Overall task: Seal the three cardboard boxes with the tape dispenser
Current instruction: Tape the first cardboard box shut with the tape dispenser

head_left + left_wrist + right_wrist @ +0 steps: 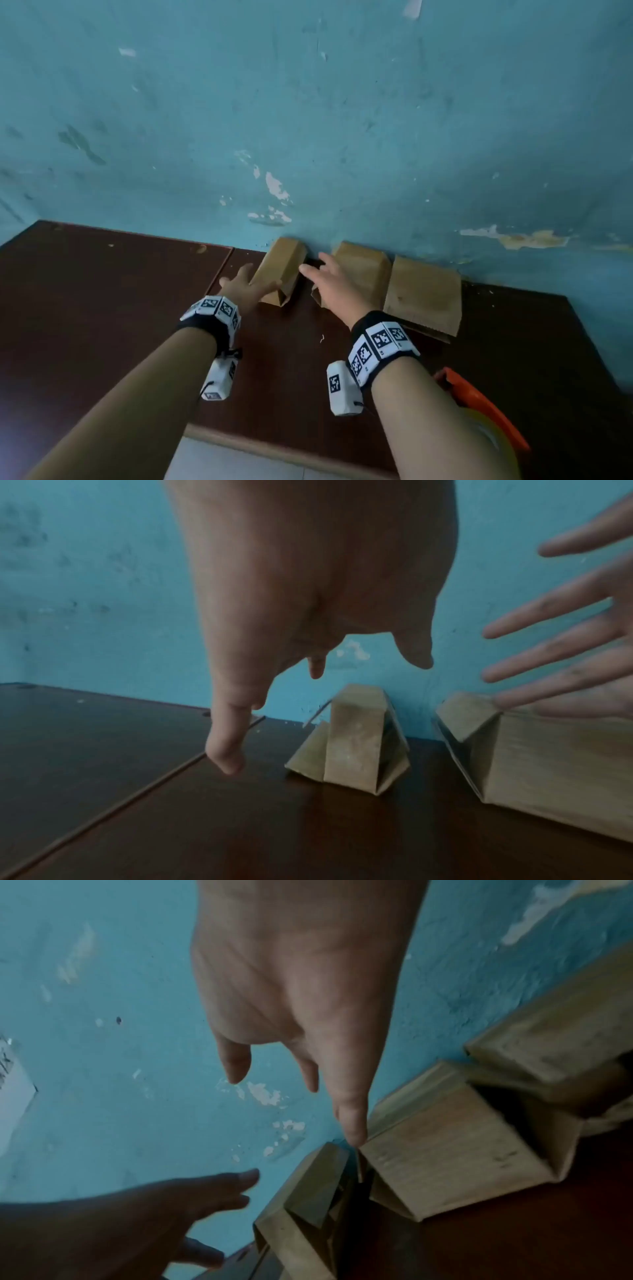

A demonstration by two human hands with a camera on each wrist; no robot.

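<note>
The orange tape dispenser [479,407] lies by the right forearm, unheld. Both hands, left hand [248,286] and right hand [334,286], reach spread-fingered and empty toward the leftmost cardboard box [282,270] of three against the wall. These light boxes, loose-flapped, could skid or tip if nudged carelessly.

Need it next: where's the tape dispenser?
Head view, bottom right: the tape dispenser lies on the table's near edge, partly hidden behind the right forearm, nearer than the boxes.

No words, brands or numbers can be read — only black-and-white square code markers on the wrist bands [380,344] in the lower middle of the head view — unreadable as text
</note>
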